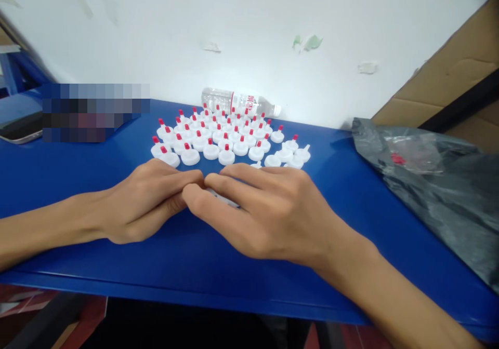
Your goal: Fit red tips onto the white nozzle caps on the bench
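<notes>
My left hand (146, 203) is closed in a pinch, its fingertips meeting those of my right hand (259, 211) above the blue table. Whatever the left fingers grip is hidden. A white nozzle cap (223, 198) shows partly between the curled fingers of my right hand. Just beyond both hands stand many white nozzle caps with small red tips (211, 150), grouped close together. At the right end of the group, a few white caps (302, 153) have no red tip.
A clear plastic bottle (245, 102) lies on its side against the white wall, behind the caps. On the right, a grey plastic bag (429, 193) carries a clear bag of red tips (398, 158). Cardboard (448, 79) leans behind it. A phone (23, 128) lies at the left.
</notes>
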`<state>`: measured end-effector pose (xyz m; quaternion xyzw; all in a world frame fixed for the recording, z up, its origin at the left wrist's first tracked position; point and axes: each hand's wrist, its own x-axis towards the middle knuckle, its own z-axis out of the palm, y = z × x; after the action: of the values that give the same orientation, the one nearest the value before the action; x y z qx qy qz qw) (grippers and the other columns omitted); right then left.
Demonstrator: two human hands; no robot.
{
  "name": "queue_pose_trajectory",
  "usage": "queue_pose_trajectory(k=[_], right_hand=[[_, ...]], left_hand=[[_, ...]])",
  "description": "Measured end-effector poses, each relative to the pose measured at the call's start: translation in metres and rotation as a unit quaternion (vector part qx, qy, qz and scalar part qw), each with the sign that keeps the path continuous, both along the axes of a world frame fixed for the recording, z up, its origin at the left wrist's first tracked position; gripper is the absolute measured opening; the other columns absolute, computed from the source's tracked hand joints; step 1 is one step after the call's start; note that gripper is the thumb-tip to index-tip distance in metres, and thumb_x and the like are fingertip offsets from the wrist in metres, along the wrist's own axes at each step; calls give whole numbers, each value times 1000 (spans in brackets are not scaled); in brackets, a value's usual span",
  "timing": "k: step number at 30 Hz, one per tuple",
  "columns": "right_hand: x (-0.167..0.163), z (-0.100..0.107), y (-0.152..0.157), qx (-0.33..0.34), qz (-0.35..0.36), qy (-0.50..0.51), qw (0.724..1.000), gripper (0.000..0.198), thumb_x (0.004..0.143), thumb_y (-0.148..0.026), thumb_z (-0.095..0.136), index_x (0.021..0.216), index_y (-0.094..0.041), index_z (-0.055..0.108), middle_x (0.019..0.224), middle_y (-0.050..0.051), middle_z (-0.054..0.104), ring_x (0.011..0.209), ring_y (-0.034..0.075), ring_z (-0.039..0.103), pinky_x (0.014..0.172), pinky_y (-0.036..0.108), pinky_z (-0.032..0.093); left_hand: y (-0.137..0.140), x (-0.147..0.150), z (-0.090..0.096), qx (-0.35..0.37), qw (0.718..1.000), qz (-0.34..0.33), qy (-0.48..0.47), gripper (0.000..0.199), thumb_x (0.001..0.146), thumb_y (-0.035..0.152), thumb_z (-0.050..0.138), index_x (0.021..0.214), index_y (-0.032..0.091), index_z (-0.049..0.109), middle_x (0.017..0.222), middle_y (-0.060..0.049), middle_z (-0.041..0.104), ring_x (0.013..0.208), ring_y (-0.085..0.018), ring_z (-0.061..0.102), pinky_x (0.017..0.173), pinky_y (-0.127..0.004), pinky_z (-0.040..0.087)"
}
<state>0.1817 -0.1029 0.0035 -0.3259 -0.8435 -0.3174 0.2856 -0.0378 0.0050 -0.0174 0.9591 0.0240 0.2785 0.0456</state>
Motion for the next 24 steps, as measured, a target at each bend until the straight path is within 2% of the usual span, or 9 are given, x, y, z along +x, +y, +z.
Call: queue_pose_trajectory(k=[3,9,14,16,17,19,22,24], right_hand=[[-1,1,-1,11,-5,7,1000,28,99,-11,55,107,-29,76,83,-6,74,63,8,59,49,24,38],[-7,-1,0,36,-12,29,999,28,100,-13,56,104,-31,77,84,-8,77,63,7,62,48,26,37],[11,8,1,82,-25,16,996,19,97,-15,64,108,-28,74,93,-5,79,85,12,71,55,26,41],[24,15,1,63,-60,27,996,22,97,-11,63,111,-27,72,100,-4,80,94,13,72,60,26,44],[30,18,2,60,-76,34,995,23,97,-10,63,112,-26,71,100,-3,80,94,14,71,62,27,45],[37,21,3,51,-104,33,993,22,98,-10,61,113,-24,70,101,-1,80,92,14,71,64,27,46],[35,17,5,44,-119,10,992,21,97,-9,60,110,-21,71,99,1,79,88,14,69,62,28,45],[29,12,6,29,-124,-11,992,20,96,-8,59,106,-19,73,96,1,78,86,14,69,60,28,43]], left_hand=[[-1,1,7,-96,994,-44,35,23,105,19,39,84,23,48,58,6,47,42,-11,44,42,-25,37],[-6,3,10,-203,979,-16,22,30,105,17,39,76,21,45,58,7,42,43,-7,39,41,-22,33],[-10,5,10,-332,943,11,-33,41,110,18,35,70,20,43,56,6,41,44,-6,41,39,-18,36],[-9,5,10,-369,927,25,-61,43,111,19,34,68,20,39,56,5,38,45,-7,40,38,-18,38],[-8,4,9,-376,924,29,-66,43,111,19,33,68,21,38,56,5,38,46,-8,40,39,-18,39],[-5,3,8,-343,937,39,-63,44,111,19,31,68,20,39,56,5,41,48,-8,42,43,-20,40],[-3,1,6,-233,970,58,-46,42,111,20,33,72,18,48,60,4,45,51,-7,42,50,-22,38],[-4,2,5,-166,983,66,-31,33,108,19,39,79,18,53,65,4,49,55,-8,42,53,-23,38]])
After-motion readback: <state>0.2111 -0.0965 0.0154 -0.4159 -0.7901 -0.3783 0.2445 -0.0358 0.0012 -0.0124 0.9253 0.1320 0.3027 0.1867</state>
